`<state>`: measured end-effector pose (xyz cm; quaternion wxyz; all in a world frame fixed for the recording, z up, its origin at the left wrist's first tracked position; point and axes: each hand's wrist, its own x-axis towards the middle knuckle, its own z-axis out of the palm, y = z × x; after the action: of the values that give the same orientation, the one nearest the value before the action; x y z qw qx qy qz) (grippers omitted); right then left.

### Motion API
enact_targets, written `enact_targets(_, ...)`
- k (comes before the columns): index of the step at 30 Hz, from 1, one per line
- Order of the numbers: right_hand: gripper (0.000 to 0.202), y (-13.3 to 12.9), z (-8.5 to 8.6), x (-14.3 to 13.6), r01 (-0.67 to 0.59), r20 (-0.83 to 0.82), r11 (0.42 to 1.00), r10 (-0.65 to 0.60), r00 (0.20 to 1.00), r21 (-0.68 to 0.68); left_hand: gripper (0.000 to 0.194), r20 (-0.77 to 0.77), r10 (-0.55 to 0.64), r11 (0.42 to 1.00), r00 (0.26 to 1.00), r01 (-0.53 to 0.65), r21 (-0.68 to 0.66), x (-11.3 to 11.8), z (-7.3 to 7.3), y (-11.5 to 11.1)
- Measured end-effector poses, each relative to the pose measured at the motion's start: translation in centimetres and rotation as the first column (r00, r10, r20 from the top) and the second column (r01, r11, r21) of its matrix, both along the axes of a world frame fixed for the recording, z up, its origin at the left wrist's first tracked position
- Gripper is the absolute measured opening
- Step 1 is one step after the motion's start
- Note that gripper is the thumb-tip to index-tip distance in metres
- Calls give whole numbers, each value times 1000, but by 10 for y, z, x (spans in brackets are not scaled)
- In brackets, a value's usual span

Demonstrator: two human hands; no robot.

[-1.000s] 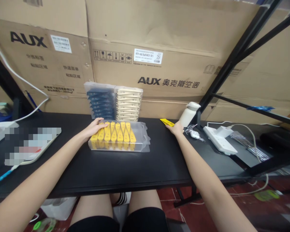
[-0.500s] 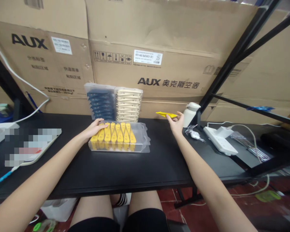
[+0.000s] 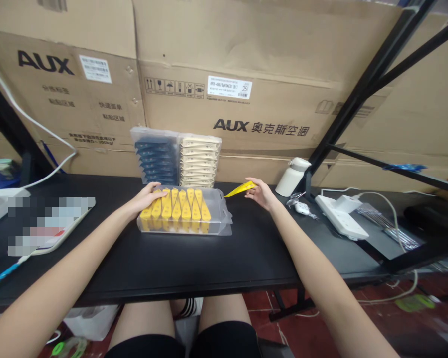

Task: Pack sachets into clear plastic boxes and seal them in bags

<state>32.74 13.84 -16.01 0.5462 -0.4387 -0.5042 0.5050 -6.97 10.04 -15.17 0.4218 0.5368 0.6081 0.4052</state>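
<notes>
A clear plastic box [image 3: 218,214] lies on the black table with a row of several yellow packets [image 3: 176,211] inside, its flaps open on the right. My left hand [image 3: 147,198] grips the box's left end, fingers over the top edge. In my right hand [image 3: 259,193] a single yellow packet [image 3: 240,189] is pinched by one end; its narrow tip points left, close to the box's open end. Behind stand a clear box of dark blue packets [image 3: 156,161] and one of cream packets [image 3: 197,161].
A white bottle [image 3: 291,178] stands at the back right, near a small white case [image 3: 301,209] and a power strip [image 3: 341,219]. A tablet-like device [image 3: 65,223] lies on the left. Large cartons [image 3: 265,59] line the back; a black metal frame [image 3: 358,94] rises at right.
My right hand has moved left and slightly down with the yellow packet, which is now tilted and nearer the box's open end. My left hand and the box have stayed in place.
</notes>
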Motion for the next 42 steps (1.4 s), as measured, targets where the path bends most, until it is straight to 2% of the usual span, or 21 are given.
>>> enact_targets(3,29,-2,0,6,-138,-113,988,130,985,-72,65,28,9,1000,1000,-9,11,0,-2,1)
enact_targets(5,29,-2,-1,10,-197,-143,978,185,972,-73,67,35,1,1000,999,-1,13,-1,-3,2)
enact_targets(13,34,-1,-6,23,-368,-87,926,361,928,-84,68,-10,-2,1000,1000,3,7,-1,-2,2)
enact_targets(18,45,-7,-5,21,-517,-49,847,515,856,-124,66,21,-22,1000,1000,22,-2,-2,-4,4)
enact_targets(24,51,-15,-4,11,-551,-16,815,557,830,-181,68,28,-19,1000,999,19,8,-2,-5,4)
enact_targets(34,53,-17,-7,-7,-650,66,714,685,726,-260,61,-7,-27,1000,1000,27,3,-1,-2,2)
enact_targets(39,52,-19,-4,-14,-638,66,722,675,735,-266,61,-8,-33,999,999,33,9,-2,-4,3)
enact_targets(42,48,-18,-3,-13,-573,20,778,597,802,-256,60,24,-23,1000,999,23,9,-2,-4,3)
